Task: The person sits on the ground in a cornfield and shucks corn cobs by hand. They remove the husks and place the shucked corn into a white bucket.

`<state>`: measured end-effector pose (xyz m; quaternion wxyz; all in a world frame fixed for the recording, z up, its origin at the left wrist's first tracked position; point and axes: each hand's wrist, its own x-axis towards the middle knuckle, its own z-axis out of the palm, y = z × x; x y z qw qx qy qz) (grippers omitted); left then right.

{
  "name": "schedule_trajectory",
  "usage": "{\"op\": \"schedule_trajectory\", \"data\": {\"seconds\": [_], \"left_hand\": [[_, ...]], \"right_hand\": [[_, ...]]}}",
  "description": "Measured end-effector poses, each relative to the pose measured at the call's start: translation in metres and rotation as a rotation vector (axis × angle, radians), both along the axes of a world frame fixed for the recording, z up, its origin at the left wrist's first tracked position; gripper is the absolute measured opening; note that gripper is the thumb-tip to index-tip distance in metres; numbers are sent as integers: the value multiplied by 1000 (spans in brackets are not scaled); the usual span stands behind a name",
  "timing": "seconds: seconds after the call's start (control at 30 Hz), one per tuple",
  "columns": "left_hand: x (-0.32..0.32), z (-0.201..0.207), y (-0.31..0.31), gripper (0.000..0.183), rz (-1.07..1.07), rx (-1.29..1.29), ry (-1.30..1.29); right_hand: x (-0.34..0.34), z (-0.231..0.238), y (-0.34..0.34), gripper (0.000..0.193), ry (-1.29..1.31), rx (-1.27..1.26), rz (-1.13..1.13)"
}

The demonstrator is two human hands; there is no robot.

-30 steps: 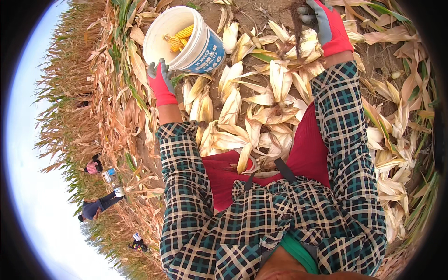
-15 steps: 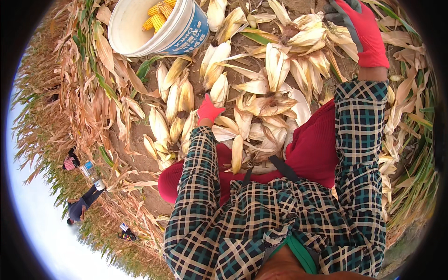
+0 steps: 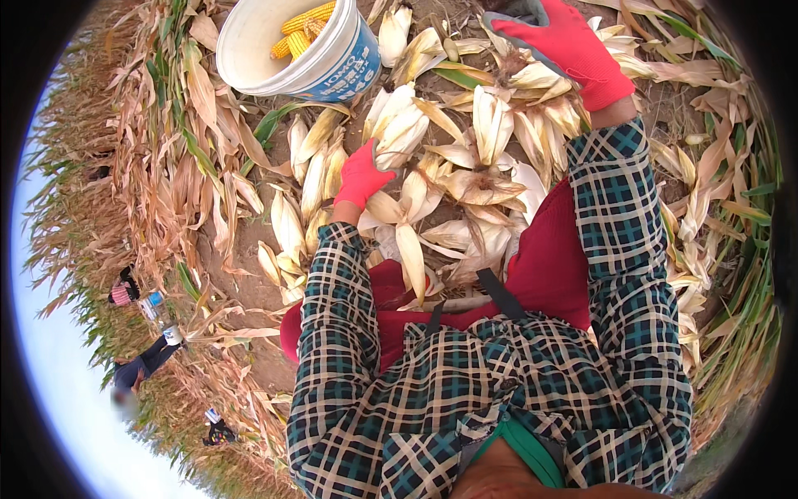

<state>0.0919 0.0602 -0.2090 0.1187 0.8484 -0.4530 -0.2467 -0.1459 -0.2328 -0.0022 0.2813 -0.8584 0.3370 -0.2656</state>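
Bare dirt ground [image 3: 249, 249] in a dry cornfield is strewn with pale corn husks [image 3: 465, 183], dried stalks [image 3: 141, 166] standing at nine o'clock. The left hand [image 3: 362, 175], red-gloved, seems closed around an unhusked ear [image 3: 399, 125] at its one o'clock. At twelve, the right hand [image 3: 569, 46] lies spread on husks, gripping nothing visible; a white bucket [image 3: 249, 50] of yellow cobs [image 3: 303, 25] sits at eleven.

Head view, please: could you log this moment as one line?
left hand: on husked ear | right hand: on husk pile | white bucket: yellow cobs inside
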Motion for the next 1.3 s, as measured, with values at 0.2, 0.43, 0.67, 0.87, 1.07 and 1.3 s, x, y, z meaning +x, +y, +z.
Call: {"op": "schedule_trajectory", "data": {"seconds": [0.2, 0.43, 0.67, 0.87, 1.07, 1.3], "left_hand": [[-36, 163, -33, 82, -695, -276, -476], [-66, 195, -10, 90, -450, -690, -679], [-102, 184, -38, 60, 338, -875, 892], [-143, 188, -65, 74, 105, -815, 1113], [-132, 232, -67, 79, 152, -686, 1216], [-70, 166, -49, 85, -6, -618, 615]], "right_hand": [[26, -76, 85, 108, 210, -282, 763], [10, -47, 95, 99, 177, 40, 674], [-39, -5, 59, 62, -516, 809, 339], [1, -1, 107, 49, -728, 933, 292], [10, 9, 98, 44, -722, 831, 156], [50, -6, 79, 46, -1042, 928, 64]]}}
